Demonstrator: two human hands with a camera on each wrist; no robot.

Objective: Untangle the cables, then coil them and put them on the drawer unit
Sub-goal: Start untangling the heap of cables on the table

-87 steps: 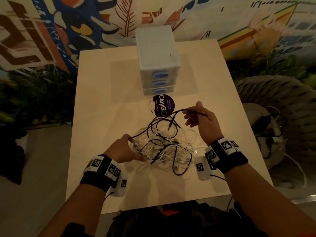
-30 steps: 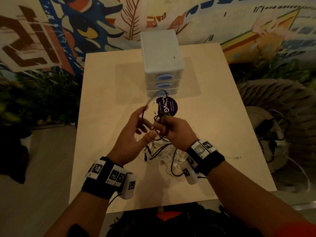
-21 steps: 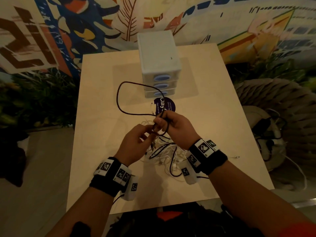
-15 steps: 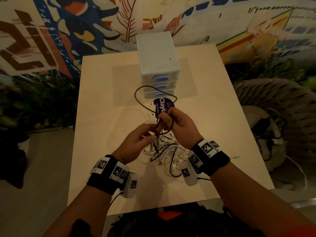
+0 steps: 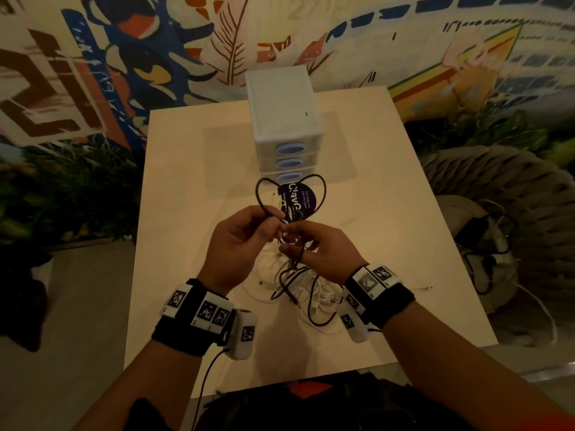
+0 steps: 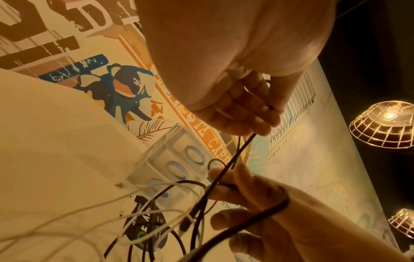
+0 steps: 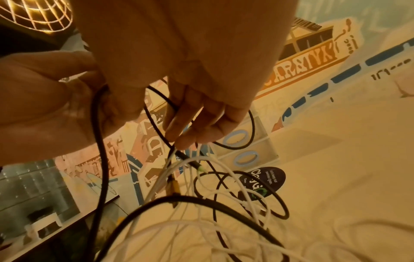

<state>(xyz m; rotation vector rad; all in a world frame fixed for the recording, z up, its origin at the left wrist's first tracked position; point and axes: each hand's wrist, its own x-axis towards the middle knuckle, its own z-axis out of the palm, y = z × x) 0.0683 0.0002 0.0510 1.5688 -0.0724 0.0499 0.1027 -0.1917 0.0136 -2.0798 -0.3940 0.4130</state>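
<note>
Head view: your left hand [image 5: 239,241] and right hand [image 5: 323,250] pinch one black cable [image 5: 289,194]; tangle [image 5: 305,293] at 6 o'clock uncoiled, drawer unit [image 5: 281,104] top bare.

A round dark sticker [image 5: 296,201] on the tabletop [image 5: 193,213] in front of the drawer unit [image 5: 284,119] reads "ClayG…", the rest covered by cable; smaller lines read "Let's keep our … clean". Mural lettering on the wall [image 7: 306,58] is not reliably legible.
</note>
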